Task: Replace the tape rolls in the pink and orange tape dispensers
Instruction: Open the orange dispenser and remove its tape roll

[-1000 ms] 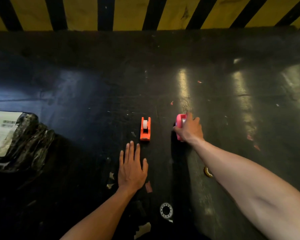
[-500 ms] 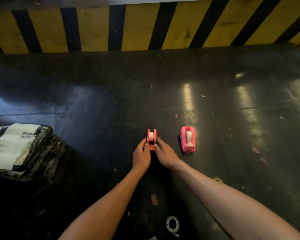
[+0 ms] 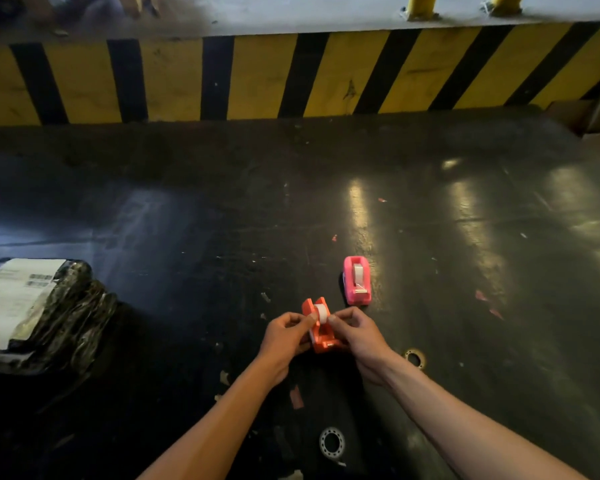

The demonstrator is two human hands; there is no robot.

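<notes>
In the head view we now have the orange tape dispenser point(image 3: 321, 332) up between both hands. Half a second ago it sat on the dark desk point(image 3: 465, 271) with our hands just closing in on it; a second ago our right hand was on the pink tape dispenser point(image 3: 357, 280) and our left lay flat on the desk. So we take it that we have left the pink one and begun on the orange.

Our left hand point(image 3: 284, 337) and right hand point(image 3: 355, 336) pinch from either side, fingers closed on the white tape roll point(image 3: 321, 311) seated in the orange body, which tilts slightly. Whether the roll is going in or coming out we cannot tell.

The pink dispenser stands just beyond and right of the orange one, a roll in it. Two bare tape cores lie nearer us than the orange dispenser: one point(image 3: 414, 358) just to its right, one point(image 3: 331, 443) further toward us. A wrapped black parcel point(image 3: 45, 313) lies well to its left.
</notes>
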